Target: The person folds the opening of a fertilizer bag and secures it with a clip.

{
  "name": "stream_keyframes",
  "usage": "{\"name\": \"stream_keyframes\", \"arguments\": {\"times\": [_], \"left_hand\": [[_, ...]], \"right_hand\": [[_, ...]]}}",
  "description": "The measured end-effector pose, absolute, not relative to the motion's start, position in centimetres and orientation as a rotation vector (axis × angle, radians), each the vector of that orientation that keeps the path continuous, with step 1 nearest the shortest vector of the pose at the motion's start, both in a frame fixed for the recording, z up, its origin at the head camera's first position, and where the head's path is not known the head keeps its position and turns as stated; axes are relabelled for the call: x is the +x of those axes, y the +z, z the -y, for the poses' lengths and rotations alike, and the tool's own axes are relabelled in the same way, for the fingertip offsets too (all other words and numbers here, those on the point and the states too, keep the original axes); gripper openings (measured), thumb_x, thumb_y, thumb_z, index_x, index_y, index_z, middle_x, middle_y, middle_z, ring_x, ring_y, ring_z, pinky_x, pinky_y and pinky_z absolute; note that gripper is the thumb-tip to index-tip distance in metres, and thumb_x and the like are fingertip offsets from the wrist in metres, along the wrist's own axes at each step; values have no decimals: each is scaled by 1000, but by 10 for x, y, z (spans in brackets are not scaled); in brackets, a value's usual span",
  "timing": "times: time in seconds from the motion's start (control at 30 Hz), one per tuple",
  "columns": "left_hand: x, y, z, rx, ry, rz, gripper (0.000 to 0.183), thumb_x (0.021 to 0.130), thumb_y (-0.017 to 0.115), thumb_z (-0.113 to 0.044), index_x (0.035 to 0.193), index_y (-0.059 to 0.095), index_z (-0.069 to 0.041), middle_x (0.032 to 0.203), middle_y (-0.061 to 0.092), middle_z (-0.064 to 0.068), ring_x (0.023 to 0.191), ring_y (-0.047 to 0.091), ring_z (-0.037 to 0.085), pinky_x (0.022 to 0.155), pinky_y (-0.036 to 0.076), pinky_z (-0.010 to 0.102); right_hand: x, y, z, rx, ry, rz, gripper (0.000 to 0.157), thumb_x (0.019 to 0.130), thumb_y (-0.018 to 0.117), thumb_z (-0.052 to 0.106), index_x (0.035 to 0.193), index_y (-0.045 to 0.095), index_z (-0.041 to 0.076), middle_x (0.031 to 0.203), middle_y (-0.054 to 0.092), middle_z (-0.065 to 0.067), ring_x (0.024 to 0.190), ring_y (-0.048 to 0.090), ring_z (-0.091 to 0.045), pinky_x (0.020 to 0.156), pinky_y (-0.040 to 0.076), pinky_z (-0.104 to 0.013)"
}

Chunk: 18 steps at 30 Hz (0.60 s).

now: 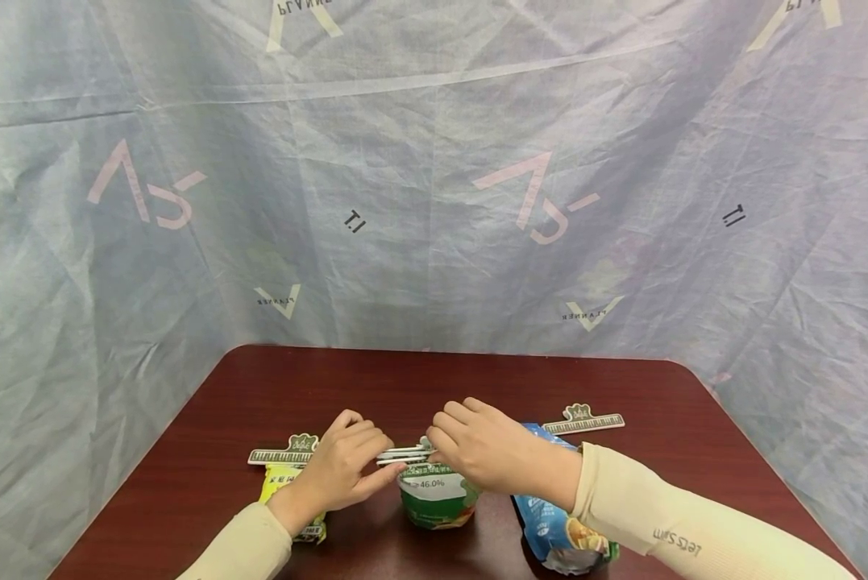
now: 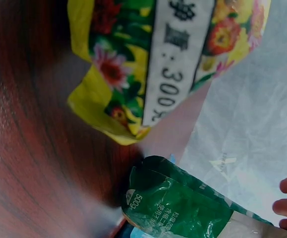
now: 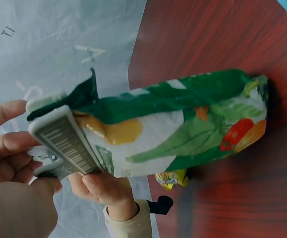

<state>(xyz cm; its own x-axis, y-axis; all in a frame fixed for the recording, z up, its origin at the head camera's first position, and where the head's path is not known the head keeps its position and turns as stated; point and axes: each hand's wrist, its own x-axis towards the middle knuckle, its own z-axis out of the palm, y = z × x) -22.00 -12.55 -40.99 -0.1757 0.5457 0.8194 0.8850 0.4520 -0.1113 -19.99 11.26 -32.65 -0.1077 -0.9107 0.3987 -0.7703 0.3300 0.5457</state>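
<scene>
A green and white food bag (image 1: 437, 503) with vegetable pictures stands upright on the table. A piano-keyboard-patterned clip (image 3: 69, 141) straddles its top edge, the bag's dark green lip showing between the two bars. My right hand (image 1: 480, 447) curls over the clip's right part; in the right wrist view its thumb and fingers lie around the clip's handle. My left hand (image 1: 350, 459) pinches the clip's left end between thumb and fingers. In the left wrist view, fingertips show at the right edge beside the green bag (image 2: 183, 203); I cannot tell which hand's.
Left of the green bag, a yellow flowered bag (image 2: 118, 64) wears a similar clip (image 1: 281, 457). A blue bag (image 1: 546, 528), with another clip (image 1: 586, 420) on top, stands under my right forearm. Grey printed cloth (image 1: 434, 201) hangs behind the dark red table (image 1: 434, 379).
</scene>
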Motion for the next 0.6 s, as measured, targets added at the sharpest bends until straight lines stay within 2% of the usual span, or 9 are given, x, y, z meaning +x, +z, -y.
{"name": "stream_keyframes", "arguments": {"times": [0.1,0.27,0.47,0.6], "left_hand": [[-220,-410,125,-1214,-503,1857,20,88,60,-34,76,60,-17,69,55,-11,60,48,4,69,37,31],[-219,-409,125,-1220,-506,1857,20,88,60,-33,76,59,-17,70,55,-11,60,47,4,69,36,31],[-219,-409,125,-1234,-491,1841,20,88,60,-32,75,59,-16,69,55,-11,59,47,4,69,36,31],[-220,-408,125,-1240,-486,1841,20,88,60,-32,75,59,-16,69,54,-11,59,46,4,69,36,32]], "right_hand": [[-201,-328,-115,1440,-325,1902,26,97,41,35,89,53,13,81,49,3,72,43,-13,62,36,-26],[-204,-330,-116,1426,-350,1858,29,98,38,37,93,55,14,84,52,4,76,45,-14,66,39,-29],[-207,-331,-116,1432,-311,1809,25,93,46,38,96,56,15,88,52,2,77,47,-17,70,40,-34],[-210,-333,-119,1419,-283,1832,31,89,51,43,101,56,15,91,53,2,79,47,-18,71,40,-35]]}}
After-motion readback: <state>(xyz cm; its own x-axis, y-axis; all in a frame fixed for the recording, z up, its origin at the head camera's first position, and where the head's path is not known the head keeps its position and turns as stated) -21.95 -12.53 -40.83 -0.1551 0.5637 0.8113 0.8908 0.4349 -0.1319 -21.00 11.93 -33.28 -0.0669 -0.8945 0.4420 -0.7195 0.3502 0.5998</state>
